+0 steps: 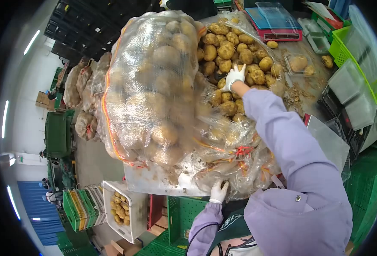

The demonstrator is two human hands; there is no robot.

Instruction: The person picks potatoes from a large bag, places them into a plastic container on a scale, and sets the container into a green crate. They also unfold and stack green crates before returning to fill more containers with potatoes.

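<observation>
Right hand (235, 78), white glove, lilac sleeve: fingers spread, laid on loose potatoes (226, 50); none seen lifted. Left hand (218, 191), also gloved: fingers curled at the near edge of the crumpled open bag (222, 168); cannot tell whether they pinch the film.

Potatoes lie in a heap ahead of and around the right fingers, in the bag's spread mouth. Rounded to oval, yellow-brown skins, matt, with darker, soil-like patches; sizes mixed. Bag film clear, glossy, much creased, bunched between the two hands, with a red tie (244, 151) and orange strips in the folds.

Left of the right fingers: a full bag (154, 85), bulky, pillow-shaped, translucent woven mesh, orange seam, potatoes pressing against it from inside. Right of those fingers: brown crumbs on the table (148, 179), and a clear rigid tray (289, 66) holding potatoes. Beyond, further right: a flat blue-and-pink scale (278, 35).
</observation>
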